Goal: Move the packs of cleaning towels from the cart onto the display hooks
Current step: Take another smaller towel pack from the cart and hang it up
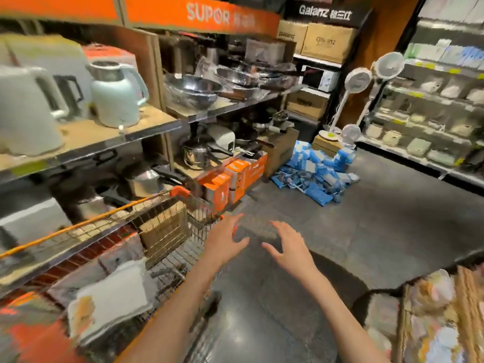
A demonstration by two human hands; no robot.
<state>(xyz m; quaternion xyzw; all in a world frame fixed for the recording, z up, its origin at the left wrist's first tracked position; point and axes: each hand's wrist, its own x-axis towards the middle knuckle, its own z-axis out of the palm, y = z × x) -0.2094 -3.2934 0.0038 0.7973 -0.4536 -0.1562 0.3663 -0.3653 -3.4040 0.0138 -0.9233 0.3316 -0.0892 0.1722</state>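
Currently both hands are empty and spread, fingers straight and apart, held out over the dark floor [366, 231] just beyond the near end of the cart [167, 226]. The left hand [225, 241] hovers beside the cart's end rim; the right hand [290, 251] is further right, clear of the cart.

Task items: a pale, flat pack [112, 299] lies in the cart basket, below and to the left of the left hand, towards the camera. The frame is blurred, so its identity as a towel pack is a judgement, not a confirmed reading. Its long axis appears to run along the cart's length, tilted, with one broad face turned up. Which end carries the hanging hole cannot be told.

Relation governing the next move: the pack lies left of and behind both hands, so the left hand is nearer. A reach calls for drawing that hand back and down into the basket.

No display hooks can be made out with certainty; a blurred rack of packaged goods [432, 310] stands at lower right.
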